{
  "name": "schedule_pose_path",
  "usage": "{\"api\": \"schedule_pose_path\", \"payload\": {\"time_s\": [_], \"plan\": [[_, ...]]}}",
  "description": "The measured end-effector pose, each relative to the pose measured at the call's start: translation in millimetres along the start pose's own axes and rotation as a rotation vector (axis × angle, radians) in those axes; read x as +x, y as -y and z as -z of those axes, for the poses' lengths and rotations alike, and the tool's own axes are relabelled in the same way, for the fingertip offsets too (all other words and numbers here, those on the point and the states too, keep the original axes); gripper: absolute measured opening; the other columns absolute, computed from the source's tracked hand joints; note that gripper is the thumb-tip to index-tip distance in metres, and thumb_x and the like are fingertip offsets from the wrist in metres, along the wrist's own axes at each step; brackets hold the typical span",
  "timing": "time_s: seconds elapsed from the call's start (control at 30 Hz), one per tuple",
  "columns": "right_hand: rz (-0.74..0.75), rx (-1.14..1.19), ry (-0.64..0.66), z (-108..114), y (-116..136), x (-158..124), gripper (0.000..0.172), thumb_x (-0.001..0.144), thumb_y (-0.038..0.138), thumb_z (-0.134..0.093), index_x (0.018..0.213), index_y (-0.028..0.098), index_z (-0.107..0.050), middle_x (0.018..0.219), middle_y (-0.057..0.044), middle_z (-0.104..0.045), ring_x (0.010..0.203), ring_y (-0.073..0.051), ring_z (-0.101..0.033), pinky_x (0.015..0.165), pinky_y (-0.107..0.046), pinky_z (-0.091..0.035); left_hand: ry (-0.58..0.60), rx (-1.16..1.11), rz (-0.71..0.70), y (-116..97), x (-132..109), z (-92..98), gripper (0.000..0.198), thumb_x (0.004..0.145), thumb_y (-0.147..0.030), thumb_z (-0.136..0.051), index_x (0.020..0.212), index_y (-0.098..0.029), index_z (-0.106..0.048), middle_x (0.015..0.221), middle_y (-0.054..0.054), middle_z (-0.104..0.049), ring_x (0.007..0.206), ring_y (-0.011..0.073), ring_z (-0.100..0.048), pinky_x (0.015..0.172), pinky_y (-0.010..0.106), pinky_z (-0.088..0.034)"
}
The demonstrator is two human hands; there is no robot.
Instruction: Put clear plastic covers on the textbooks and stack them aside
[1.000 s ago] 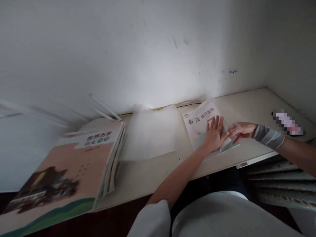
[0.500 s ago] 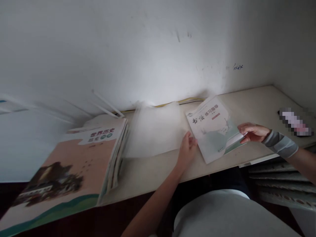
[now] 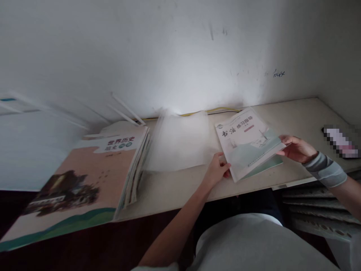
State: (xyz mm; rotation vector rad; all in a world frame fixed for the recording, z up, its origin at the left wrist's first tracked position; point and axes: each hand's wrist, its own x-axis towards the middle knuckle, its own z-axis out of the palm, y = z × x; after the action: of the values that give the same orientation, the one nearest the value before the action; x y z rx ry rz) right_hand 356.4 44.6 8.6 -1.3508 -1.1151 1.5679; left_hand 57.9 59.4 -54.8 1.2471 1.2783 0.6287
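A thin workbook (image 3: 245, 143) with a pale green and white cover and Chinese lettering lies tilted over the desk. My left hand (image 3: 218, 169) pinches its lower left edge, thumb on top of the cover. At its right edge, my right hand (image 3: 299, 148), with a grey band on the wrist, grips the raised side between thumb and fingers. Beneath the lifted lower right part, a green and white sheet or cover shows. Left of the workbook, a clear plastic book cover (image 3: 177, 145) lies flat on the desk.
A stack of books topped by a pink history textbook (image 3: 93, 177) stands at the left. On the right lies a phone (image 3: 341, 141), blurred out. Yellow and black cables (image 3: 220, 110) run along the wall behind the desk (image 3: 169, 192). A ribbed pale object (image 3: 318, 210) sits below the desk's right side.
My right hand has raised the workbook's right edge a little. My left hand's thumb now rests on the cover at the lower left. The whole view has shifted slightly.
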Motion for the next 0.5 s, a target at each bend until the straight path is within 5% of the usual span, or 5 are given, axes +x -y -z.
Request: {"api": "schedule_pose_path", "payload": {"time_s": [0.17, 0.27, 0.33, 0.4, 0.5], "plan": [[-0.116, -0.034, -0.005, 29, -26, -5, 0.015, 0.065, 0.034, -0.058, 0.068, 0.022, -0.051, 0.07, 0.001, -0.054, 0.072, -0.017, -0.057, 0.072, -0.039, -0.053, 0.078, 0.145, -0.044, 1, -29, 2.0, 0.051, 0.08, -0.022, -0.051, 0.127, -0.017, -0.03, 0.053, -0.01, -0.049, 0.039, 0.0084, -0.048, 0.043, 0.02, -0.042], [-0.117, -0.178, -0.184, 54, -40, -6, 0.02, 0.068, 0.04, -0.061, 0.074, 0.022, -0.056, 0.081, -0.003, -0.06, 0.075, -0.02, -0.059, 0.07, -0.04, -0.054, 0.08, 0.407, -0.195, -6, -39, 6.2, 0.044, 0.085, -0.028, -0.045, 0.128, -0.02, -0.037, 0.066, -0.003, -0.06, 0.053, 0.012, -0.058, 0.057, 0.027, -0.049], [0.019, -0.25, -0.39, 62, -43, -7, 0.025, 0.076, 0.048, -0.053, 0.082, 0.024, -0.055, 0.095, -0.006, -0.06, 0.083, -0.022, -0.061, 0.071, -0.041, -0.054, -0.054, 0.621, -0.41, -17, -29, 14.2, 0.04, 0.087, -0.031, -0.043, 0.126, -0.022, -0.044, 0.093, 0.005, -0.065, 0.085, 0.0182, -0.063, 0.08, 0.035, -0.049], [0.223, -0.425, -0.572, 58, -45, -12, 0.032, 0.082, 0.053, -0.044, 0.095, 0.025, -0.054, 0.11, -0.01, -0.057, 0.096, -0.026, -0.06, 0.075, -0.044, -0.052, -0.136, 0.831, -0.605, -28, -5, 24.6, 0.039, 0.087, -0.032, -0.043, 0.124, -0.022, -0.049, 0.123, 0.009, -0.055, 0.119, 0.0243, -0.046, 0.1, 0.041, -0.037], [0.475, -0.975, -0.645, 35, -55, -21, 0.042, 0.084, 0.05, -0.045, 0.115, 0.022, -0.052, 0.13, -0.016, -0.047, 0.119, -0.031, -0.045, 0.093, -0.05, -0.041, -0.011, 1.109, -0.656, -38, 34, 32.6, 0.045, 0.085, -0.041, -0.047, 0.125, -0.021, -0.05, 0.141, 0.009, -0.039, 0.134, 0.0309, -0.025, 0.106, 0.046, -0.027]]}}
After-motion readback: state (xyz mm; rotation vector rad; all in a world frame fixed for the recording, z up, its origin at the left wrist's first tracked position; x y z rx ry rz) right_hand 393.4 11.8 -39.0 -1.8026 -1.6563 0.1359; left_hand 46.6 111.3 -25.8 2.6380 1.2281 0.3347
